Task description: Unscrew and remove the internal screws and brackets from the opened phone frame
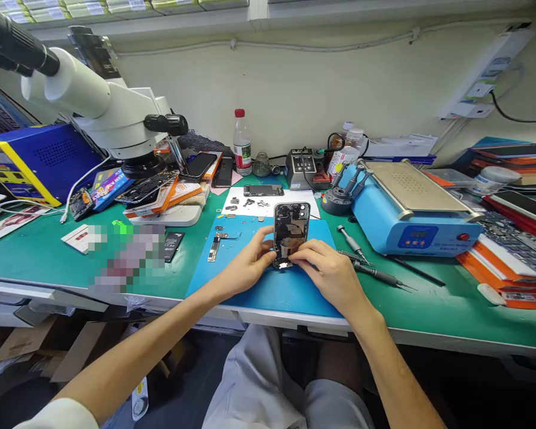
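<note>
Phone housing [292,221] upright in grasp of left hand [252,262], right hand [327,267] at its lower end, pinch unclear.

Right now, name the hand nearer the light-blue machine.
Right. The right hand is left of the light-blue machine; the left hand is farther left, holding the phone frame.

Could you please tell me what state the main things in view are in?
Opened phone: upright, insides exposed
Left hand: gripping the opened phone's left edge
Right hand: fingers at its lower right
Red-capped bottle: upright, cap on
Black phone on the left stack: screen dark
Power strip: black cable plugged in
Blue machine: top plate uncovered; whether powered, unclear
</note>
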{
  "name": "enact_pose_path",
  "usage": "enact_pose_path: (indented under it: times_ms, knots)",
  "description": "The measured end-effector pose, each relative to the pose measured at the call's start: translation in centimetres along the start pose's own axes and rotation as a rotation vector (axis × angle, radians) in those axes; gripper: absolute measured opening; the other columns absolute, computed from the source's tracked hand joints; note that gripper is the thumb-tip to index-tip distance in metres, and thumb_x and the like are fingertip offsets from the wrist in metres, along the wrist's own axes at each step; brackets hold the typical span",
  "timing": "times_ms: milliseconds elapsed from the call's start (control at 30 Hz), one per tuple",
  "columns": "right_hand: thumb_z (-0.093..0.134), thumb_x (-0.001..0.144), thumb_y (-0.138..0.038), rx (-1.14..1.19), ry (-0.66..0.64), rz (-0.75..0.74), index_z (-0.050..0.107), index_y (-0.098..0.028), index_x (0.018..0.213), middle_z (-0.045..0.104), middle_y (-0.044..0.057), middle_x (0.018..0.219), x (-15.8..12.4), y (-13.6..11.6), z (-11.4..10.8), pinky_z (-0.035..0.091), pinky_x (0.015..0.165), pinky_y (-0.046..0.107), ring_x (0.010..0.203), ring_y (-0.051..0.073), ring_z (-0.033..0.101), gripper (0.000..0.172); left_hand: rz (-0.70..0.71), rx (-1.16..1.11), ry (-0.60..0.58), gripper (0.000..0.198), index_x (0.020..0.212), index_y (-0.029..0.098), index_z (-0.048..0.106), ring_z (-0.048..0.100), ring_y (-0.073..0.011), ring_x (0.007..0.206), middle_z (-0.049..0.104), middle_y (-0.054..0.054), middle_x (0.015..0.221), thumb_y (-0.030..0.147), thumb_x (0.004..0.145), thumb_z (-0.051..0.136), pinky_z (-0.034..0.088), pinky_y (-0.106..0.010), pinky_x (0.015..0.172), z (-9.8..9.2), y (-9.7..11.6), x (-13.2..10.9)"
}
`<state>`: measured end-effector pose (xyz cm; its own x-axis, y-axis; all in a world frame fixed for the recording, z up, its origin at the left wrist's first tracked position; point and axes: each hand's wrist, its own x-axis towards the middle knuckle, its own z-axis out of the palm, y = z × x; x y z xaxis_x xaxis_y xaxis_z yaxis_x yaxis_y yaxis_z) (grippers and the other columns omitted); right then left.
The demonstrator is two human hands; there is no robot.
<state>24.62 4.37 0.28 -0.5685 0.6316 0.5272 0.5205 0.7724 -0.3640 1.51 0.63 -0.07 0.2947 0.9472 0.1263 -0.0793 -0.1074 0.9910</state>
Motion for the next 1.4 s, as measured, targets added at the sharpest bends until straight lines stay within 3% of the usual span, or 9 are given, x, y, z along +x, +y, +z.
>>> enact_pose_path:
  times_ms: [233,400,567,667,800,1000,1167,1400]
  knots:
    - [0.057,0.111,-0.028,-0.062,-0.012,-0.007,0.079,-0.026,0.108,0.081,0.007,0.105,-0.2,-0.4,-0.1,0.059,0.088,0.04,0.098,0.025,0.074,0.023,0.03,0.04,0.001,0.059,0.16,0.025,0.039,0.067,-0.029,0.136,0.073,-0.013,0.14,0.035,0.108,0.063,0.046,-0.046,0.119,0.3,0.2,0.0]
    - [0.056,0.112,-0.029,-0.083,-0.002,-0.014,0.079,-0.026,0.107,0.08,0.007,0.104,-0.4,-0.5,0.1,0.059,0.088,0.038,0.096,0.024,0.075,0.024,0.047,0.081,-0.007,0.073,0.159,0.024,0.037,0.073,-0.0283,0.122,0.072,-0.014,0.14,0.025,0.097,0.076,0.054,-0.043,0.108,0.4,-0.2,0.2]
    - [0.056,0.112,-0.03,-0.106,0.039,0.02,0.079,-0.027,0.108,0.079,0.007,0.108,-0.6,-0.7,-0.1,0.059,0.091,0.037,0.1,0.023,0.076,0.023,0.054,0.106,0.026,0.064,0.158,0.024,0.038,0.076,-0.0262,0.114,0.073,-0.014,0.138,0.019,0.1,0.068,0.055,-0.041,0.101,0.1,-1.1,0.6]
    - [0.058,0.111,-0.031,-0.151,0.074,0.081,0.08,-0.026,0.112,0.078,0.008,0.11,-0.8,-0.9,-0.3,0.057,0.084,0.036,0.098,0.024,0.077,0.022,0.042,0.108,0.039,0.065,0.158,0.024,0.036,0.078,-0.0256,0.108,0.075,-0.014,0.136,0.019,0.101,0.067,0.056,-0.041,0.099,0.1,-1.4,0.6]
    - [0.062,0.109,-0.033,-0.203,0.043,0.106,0.078,-0.026,0.109,0.082,0.005,0.105,-1.0,-0.8,-0.2,0.051,0.072,0.035,0.085,0.021,0.076,0.018,0.033,0.094,0.057,0.064,0.158,0.024,0.035,0.078,-0.0274,0.114,0.076,-0.014,0.136,0.018,0.102,0.066,0.056,-0.041,0.101,0.1,-1.5,0.4]
    - [0.062,0.109,-0.03,-0.227,0.016,0.093,0.072,-0.025,0.1,0.081,0.003,0.094,-0.8,-0.4,0.1,0.049,0.072,0.035,0.085,0.022,0.074,0.014,0.028,0.087,0.058,0.064,0.16,0.024,0.034,0.076,-0.0279,0.118,0.077,-0.014,0.132,0.019,0.104,0.063,0.055,-0.042,0.101,0.2,-1.2,0.4]
    - [0.059,0.11,-0.029,-0.239,0.013,0.082,0.072,-0.025,0.11,0.082,0.004,0.102,-0.9,-0.4,0.0,0.049,0.073,0.036,0.088,0.023,0.076,0.013,0.017,0.104,0.056,0.063,0.161,0.024,0.035,0.075,-0.0273,0.113,0.078,-0.013,0.131,0.022,0.105,0.064,0.055,-0.041,0.099,0.1,-1.2,0.4]
    - [0.06,0.11,-0.027,-0.263,0.005,0.043,0.071,-0.024,0.105,0.083,0.004,0.102,-0.9,-0.6,0.0,0.048,0.074,0.037,0.09,0.024,0.075,0.013,0.014,0.103,0.062,0.059,0.159,0.024,0.036,0.075,-0.0265,0.107,0.079,-0.013,0.128,0.026,0.107,0.063,0.055,-0.041,0.098,0.0,-1.4,0.4]
